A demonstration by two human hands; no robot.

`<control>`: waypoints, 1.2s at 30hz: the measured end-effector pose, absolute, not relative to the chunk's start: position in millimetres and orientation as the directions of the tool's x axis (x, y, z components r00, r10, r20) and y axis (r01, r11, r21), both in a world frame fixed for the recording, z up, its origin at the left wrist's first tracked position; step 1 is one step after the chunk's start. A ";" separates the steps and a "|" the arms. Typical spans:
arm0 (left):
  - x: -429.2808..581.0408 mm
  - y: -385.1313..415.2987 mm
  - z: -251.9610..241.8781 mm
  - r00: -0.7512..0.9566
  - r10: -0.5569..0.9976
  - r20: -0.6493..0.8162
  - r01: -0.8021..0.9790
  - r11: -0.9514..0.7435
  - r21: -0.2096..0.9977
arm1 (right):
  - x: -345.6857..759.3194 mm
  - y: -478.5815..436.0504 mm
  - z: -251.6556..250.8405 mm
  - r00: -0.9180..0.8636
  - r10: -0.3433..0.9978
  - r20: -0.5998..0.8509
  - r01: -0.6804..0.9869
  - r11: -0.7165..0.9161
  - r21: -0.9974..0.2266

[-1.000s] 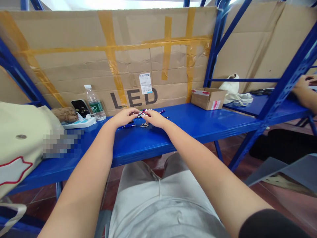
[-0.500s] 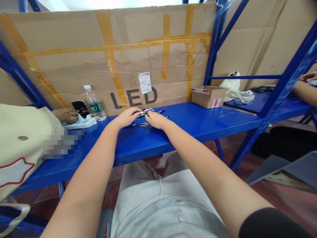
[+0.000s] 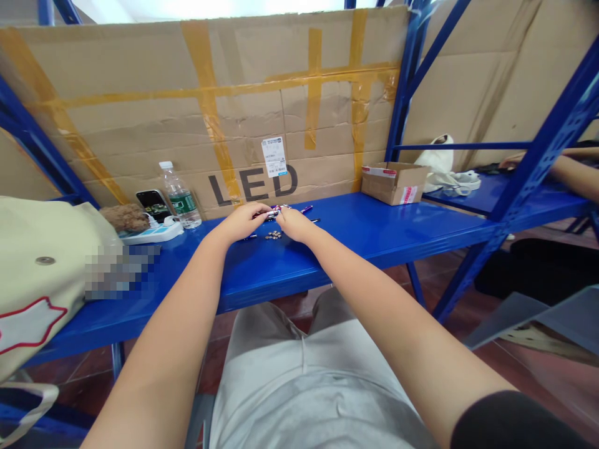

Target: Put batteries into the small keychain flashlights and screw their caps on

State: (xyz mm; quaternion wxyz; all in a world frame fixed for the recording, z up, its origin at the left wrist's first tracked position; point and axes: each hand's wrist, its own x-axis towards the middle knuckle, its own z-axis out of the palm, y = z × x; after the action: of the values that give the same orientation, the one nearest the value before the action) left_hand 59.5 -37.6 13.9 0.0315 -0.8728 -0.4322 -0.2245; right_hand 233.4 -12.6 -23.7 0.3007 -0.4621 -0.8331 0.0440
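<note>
My left hand [image 3: 242, 222] and my right hand [image 3: 296, 223] meet over the blue shelf top, fingers closed. Between their fingertips is a slim, shiny, pen-like stick [image 3: 272, 214], pinched from both sides and partly covered by the fingers. Behind the hands lie several similar metallic sticks, among them a purple one [image 3: 307, 209] and a dark one [image 3: 315, 220]. Another dark blue stick [image 3: 250, 237] rests beside my left hand. Just in front, between my wrists, sits a small pile of round metal pieces [image 3: 273, 235], too small to name surely.
To the left stand a water bottle [image 3: 181, 198], a phone [image 3: 153, 204], a white power strip [image 3: 154, 233] and a cream bag [image 3: 42, 249]. An open cardboard box [image 3: 393, 183] is at the right. Cardboard [image 3: 154, 125] walls the back. Another person's arm [image 3: 571, 174] shows far right.
My hands stay nearly in place, with a slight shift of the fingers around the stick. The other person's arm at the far right has moved lower.
</note>
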 end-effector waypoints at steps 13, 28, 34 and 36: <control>41.9 -25.1 5.5 0.375 0.818 0.437 0.857 -0.485 0.173 | 269.7 -5.1 -16.0 0.042 0.959 0.280 0.895 0.088 -0.438; 60.1 -29.1 -1.0 0.495 0.696 0.520 0.689 -0.679 0.253 | 242.6 -8.4 -21.6 -0.371 0.829 0.419 0.721 0.541 -0.433; 65.9 -31.4 0.8 0.466 0.708 0.532 0.674 -0.673 0.305 | 239.8 -9.1 -22.3 -0.330 0.823 0.462 0.670 0.549 -0.500; 66.7 -31.9 1.6 0.449 0.750 0.485 0.660 -0.644 0.386 | 239.6 -9.7 -21.9 -0.324 0.820 0.472 0.658 0.554 -0.510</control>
State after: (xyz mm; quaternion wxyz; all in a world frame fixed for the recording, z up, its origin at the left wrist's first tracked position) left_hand 66.7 -31.9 1.6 -0.0705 -0.8483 -0.4157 -0.3205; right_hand 239.6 -9.7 -21.9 0.3574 -0.4584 -0.8058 0.1131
